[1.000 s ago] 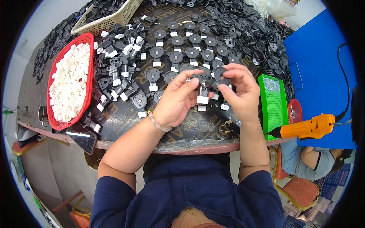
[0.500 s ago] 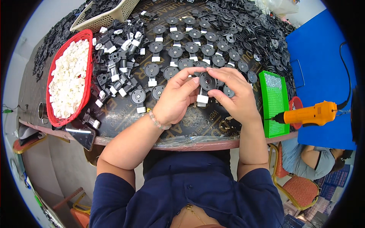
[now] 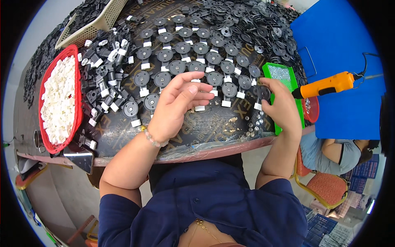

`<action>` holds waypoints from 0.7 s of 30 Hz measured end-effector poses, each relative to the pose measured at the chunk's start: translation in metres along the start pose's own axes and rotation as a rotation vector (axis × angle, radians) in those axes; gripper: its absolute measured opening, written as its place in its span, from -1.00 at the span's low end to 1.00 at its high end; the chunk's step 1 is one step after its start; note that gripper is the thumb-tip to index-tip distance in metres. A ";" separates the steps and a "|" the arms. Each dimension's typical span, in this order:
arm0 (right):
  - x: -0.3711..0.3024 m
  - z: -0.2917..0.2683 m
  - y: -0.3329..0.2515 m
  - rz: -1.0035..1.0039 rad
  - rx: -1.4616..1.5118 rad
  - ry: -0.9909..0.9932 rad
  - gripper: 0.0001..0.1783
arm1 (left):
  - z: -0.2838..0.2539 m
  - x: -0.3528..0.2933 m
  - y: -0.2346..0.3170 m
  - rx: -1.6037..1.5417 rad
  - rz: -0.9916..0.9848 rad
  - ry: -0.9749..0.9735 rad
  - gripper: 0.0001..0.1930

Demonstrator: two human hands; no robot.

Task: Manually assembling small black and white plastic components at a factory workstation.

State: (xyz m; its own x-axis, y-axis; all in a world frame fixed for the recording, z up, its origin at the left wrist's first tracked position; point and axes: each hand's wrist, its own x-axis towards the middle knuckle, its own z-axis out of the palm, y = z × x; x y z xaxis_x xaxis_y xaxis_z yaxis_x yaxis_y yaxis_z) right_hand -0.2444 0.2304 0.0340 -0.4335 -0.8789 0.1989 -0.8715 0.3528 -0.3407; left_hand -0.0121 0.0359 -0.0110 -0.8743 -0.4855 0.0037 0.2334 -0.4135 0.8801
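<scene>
At the right end of several rows of assembled parts, my right hand (image 3: 284, 105) has its thumb and finger around a black round-headed part (image 3: 263, 93) with a white end, which is at the table. My left hand (image 3: 175, 103) hovers over the middle of the rows with fingers apart and nothing in it. Below its fingers a white tip (image 3: 200, 108) of another part shows, the rest hidden. Among the rows, a black disc part with a white foot (image 3: 229, 89) lies between my two hands.
Small silver metal pieces (image 3: 254, 125) lie near the front edge. A red basket of white caps (image 3: 79, 96) stands left, beside loose black stems (image 3: 108, 78). At right are a green tray (image 3: 290, 76), an orange electric screwdriver (image 3: 327, 85) and piled black discs (image 3: 263, 31).
My hands have parted. My right hand has carried the black part rightward to the end of the rows, while my left has let go and opened. The whole view has shifted slightly.
</scene>
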 end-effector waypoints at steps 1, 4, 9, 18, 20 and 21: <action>-0.004 0.006 0.007 0.032 -0.045 -0.015 -0.41 | 0.000 0.000 -0.001 0.011 0.000 -0.007 -0.60; -0.008 0.020 0.018 0.116 -0.002 -0.032 -0.42 | 0.000 0.001 -0.002 0.023 0.002 -0.021 -0.62; 0.001 0.042 0.030 0.133 0.115 0.011 -0.43 | -0.003 -0.001 -0.004 0.041 0.025 -0.020 -0.63; -0.008 0.015 0.008 0.063 0.190 0.073 -0.38 | 0.024 -0.038 0.040 1.026 0.458 -0.255 -0.65; -0.010 0.013 0.002 0.034 0.233 0.133 -0.41 | 0.021 -0.055 0.050 1.136 0.522 -0.165 -0.65; -0.010 0.013 -0.001 0.026 0.225 0.146 -0.45 | 0.012 -0.064 0.056 1.313 0.558 -0.013 -0.71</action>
State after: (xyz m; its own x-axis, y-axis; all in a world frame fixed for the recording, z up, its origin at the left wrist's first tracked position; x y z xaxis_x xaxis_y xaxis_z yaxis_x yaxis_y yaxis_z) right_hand -0.2362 0.2351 0.0201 -0.4978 -0.8093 0.3118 -0.7936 0.2801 -0.5401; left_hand 0.0516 0.0524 0.0439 -0.8061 -0.3346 0.4881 -0.0082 0.8310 0.5562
